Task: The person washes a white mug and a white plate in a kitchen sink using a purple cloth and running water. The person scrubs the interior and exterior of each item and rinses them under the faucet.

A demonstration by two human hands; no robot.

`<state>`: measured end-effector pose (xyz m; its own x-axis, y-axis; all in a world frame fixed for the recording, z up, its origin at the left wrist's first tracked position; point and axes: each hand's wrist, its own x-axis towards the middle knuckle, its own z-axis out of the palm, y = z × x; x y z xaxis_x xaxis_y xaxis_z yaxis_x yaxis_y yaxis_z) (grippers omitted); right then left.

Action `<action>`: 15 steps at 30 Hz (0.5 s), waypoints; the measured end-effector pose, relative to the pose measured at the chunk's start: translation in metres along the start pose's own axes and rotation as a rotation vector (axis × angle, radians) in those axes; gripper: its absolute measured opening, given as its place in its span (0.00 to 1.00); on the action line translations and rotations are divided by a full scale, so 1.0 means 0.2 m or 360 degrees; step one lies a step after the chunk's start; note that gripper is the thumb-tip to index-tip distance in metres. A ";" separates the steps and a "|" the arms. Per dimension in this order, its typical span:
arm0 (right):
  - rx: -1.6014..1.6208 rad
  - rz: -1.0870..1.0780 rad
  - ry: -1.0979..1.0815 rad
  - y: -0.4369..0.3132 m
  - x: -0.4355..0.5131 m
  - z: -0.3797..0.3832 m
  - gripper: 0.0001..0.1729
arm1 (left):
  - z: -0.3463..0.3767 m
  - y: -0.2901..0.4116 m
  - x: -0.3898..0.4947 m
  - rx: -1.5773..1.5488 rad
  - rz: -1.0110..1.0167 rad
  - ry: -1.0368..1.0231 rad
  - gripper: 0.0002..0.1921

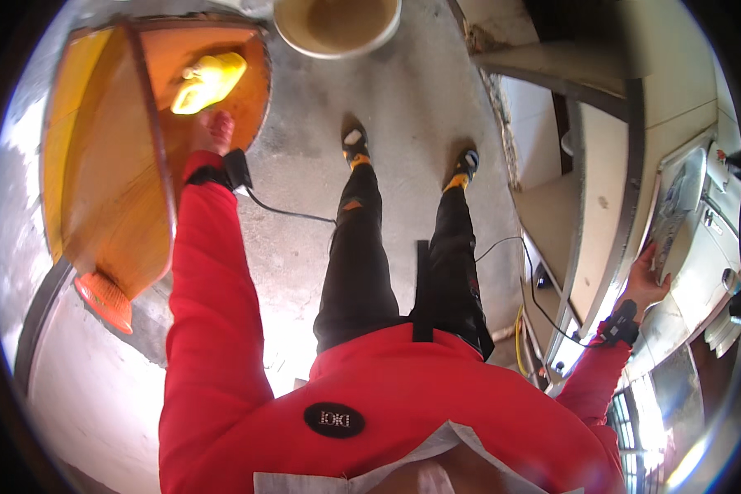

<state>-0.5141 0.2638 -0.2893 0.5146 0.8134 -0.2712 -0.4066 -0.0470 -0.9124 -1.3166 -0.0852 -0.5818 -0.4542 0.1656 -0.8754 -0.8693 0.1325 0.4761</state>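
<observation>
My left hand (215,131) is curled over an orange wooden tabletop (247,102), just short of a bright yellow item (210,83), perhaps a plastic packet or cloth. Glare blurs that item, and I cannot tell whether my fingers touch or hold it. On the far right, my right hand (645,278) reaches to the counter side. Its fingers lie around the lower end of a flat, silvery, light-rimmed panel (679,197). Both wrists wear black bands with cables running off them.
A pale bucket (339,52) holding brownish liquid stands on the concrete floor (407,74) ahead. Beside the table, an orange woven basket (105,299) sits low at left. Shelves (556,160) under the tiled counter (673,105) line the right. A cable (290,215) hangs near my legs.
</observation>
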 end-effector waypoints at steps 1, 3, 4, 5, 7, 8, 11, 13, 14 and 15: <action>-0.0053 -0.0046 -0.0031 -0.01 0.00 -0.01 0.38 | -0.03 0.03 0.13 0.0052 0.0039 0.0054 0.18; -0.0029 -0.0135 0.0058 -0.03 0.01 -0.02 0.38 | -0.08 0.07 0.32 0.0077 -0.0032 0.0076 0.20; -0.0051 -0.0152 0.0096 -0.05 0.01 -0.02 0.38 | -0.10 0.06 0.39 -0.0050 0.0019 0.0024 0.22; -0.0062 -0.0151 0.0114 -0.06 0.02 -0.03 0.38 | -0.11 0.04 0.45 -0.0116 0.0199 0.0283 0.24; -0.0024 -0.0173 0.0121 -0.09 0.03 -0.01 0.40 | -0.12 0.01 0.52 -0.0096 0.0348 0.0415 0.29; -0.0041 -0.0188 0.0132 -0.09 0.03 0.00 0.41 | -0.12 0.00 0.53 -0.0073 0.0334 0.0480 0.30; -0.0051 -0.0182 0.0194 -0.09 -0.01 0.06 0.42 | -0.09 0.02 0.55 -0.0185 0.0335 0.0417 0.32; -0.0030 -0.0182 0.0232 -0.06 -0.06 0.09 0.43 | -0.05 0.06 0.57 -0.0228 0.0396 0.0428 0.35; -0.0027 -0.0181 0.0256 -0.05 -0.07 0.11 0.44 | -0.03 0.08 0.57 -0.0225 0.0436 0.0400 0.36; -0.0027 -0.0187 0.0277 -0.04 -0.08 0.11 0.45 | -0.01 0.10 0.57 -0.0259 0.0412 0.0390 0.37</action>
<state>-0.5355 0.2648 -0.2708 0.6811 0.7013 -0.2104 -0.3243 0.0313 -0.9454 -1.3864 -0.0648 -0.6727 -0.6787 -0.0679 -0.7313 -0.7303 -0.0430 0.6818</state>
